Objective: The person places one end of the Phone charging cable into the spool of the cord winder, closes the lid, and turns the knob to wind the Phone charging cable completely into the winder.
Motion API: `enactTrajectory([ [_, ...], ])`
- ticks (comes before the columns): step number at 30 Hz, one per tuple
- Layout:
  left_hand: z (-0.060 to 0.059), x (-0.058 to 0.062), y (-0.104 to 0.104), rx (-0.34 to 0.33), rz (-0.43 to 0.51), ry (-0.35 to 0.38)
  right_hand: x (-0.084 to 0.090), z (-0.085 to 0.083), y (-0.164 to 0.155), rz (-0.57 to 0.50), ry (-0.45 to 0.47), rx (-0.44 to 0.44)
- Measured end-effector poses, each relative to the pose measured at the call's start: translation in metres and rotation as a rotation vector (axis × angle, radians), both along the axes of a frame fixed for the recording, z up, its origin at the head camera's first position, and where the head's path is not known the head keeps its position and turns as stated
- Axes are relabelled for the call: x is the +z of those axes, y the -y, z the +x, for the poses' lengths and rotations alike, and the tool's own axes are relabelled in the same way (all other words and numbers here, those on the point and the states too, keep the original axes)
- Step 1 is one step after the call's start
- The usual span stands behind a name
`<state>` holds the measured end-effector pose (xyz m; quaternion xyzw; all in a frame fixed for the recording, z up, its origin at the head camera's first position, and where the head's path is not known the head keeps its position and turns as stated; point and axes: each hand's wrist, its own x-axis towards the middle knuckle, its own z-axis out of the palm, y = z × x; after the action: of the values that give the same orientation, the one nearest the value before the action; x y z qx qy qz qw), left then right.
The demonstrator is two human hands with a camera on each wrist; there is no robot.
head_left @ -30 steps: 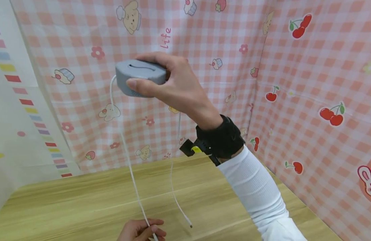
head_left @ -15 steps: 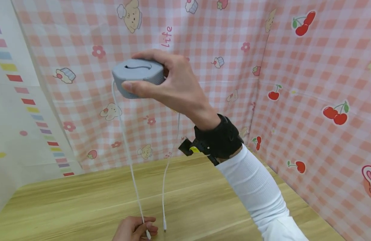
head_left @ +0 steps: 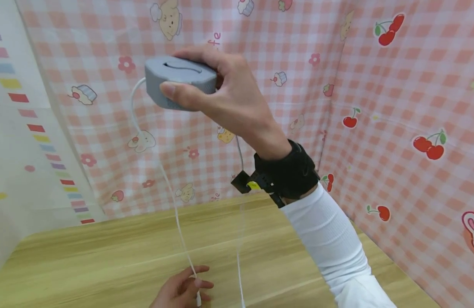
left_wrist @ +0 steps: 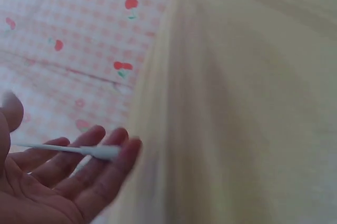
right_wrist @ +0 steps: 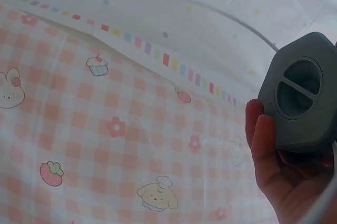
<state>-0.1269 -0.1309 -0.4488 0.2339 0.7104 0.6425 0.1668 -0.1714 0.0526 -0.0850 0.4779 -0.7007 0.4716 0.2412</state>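
My right hand (head_left: 229, 100) is raised high and grips a grey, rounded cable box (head_left: 179, 81) with a slot on top; thumb in front, fingers over the back. The right wrist view shows the box's (right_wrist: 303, 95) round recessed underside above my palm (right_wrist: 279, 182). A white cable (head_left: 171, 201) loops out of the box's left side and drops to my left hand (head_left: 181, 291) at the bottom edge. In the left wrist view that hand (left_wrist: 58, 182) lies open and the cable's plug end (left_wrist: 97, 151) rests across its straight fingers. A second white strand (head_left: 239, 265) hangs free beside it.
A light wooden tabletop (head_left: 86, 265) spreads below. Pink checked cloth with cherries and cartoon prints (head_left: 394, 128) walls the back and right; a white cloth with coloured stripes (head_left: 21, 141) closes the left. A black wrist strap (head_left: 287, 175) sits on my right wrist.
My right hand has lifted the grey box a little higher. My left hand's fingers have opened from their pinch on the cable. The free strand has swung to the right.
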Motion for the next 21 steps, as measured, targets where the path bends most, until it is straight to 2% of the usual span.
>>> enactTrajectory([
  [3,-0.002,0.009,-0.009,-0.028,0.024,-0.032,-0.003,-0.001,0.001,-0.006,0.022,0.022],
  [5,-0.004,0.013,-0.016,-0.036,0.057,0.012,-0.005,-0.002,0.002,-0.004,0.032,0.032],
  [7,-0.006,0.016,-0.023,-0.047,0.093,0.019,-0.008,-0.003,0.004,0.006,0.033,0.04],
  [13,-0.012,0.018,-0.036,0.057,0.085,0.016,-0.014,-0.006,0.012,0.038,0.035,0.055],
  [15,-0.015,0.019,-0.036,0.068,0.081,0.036,-0.015,-0.007,0.013,0.049,0.019,0.047],
  [17,-0.016,0.018,-0.034,0.049,0.099,0.043,-0.015,-0.008,0.014,0.06,0.002,0.036],
  [21,-0.018,0.014,-0.03,-0.063,0.16,0.016,-0.013,-0.011,0.012,0.059,-0.01,0.028],
])
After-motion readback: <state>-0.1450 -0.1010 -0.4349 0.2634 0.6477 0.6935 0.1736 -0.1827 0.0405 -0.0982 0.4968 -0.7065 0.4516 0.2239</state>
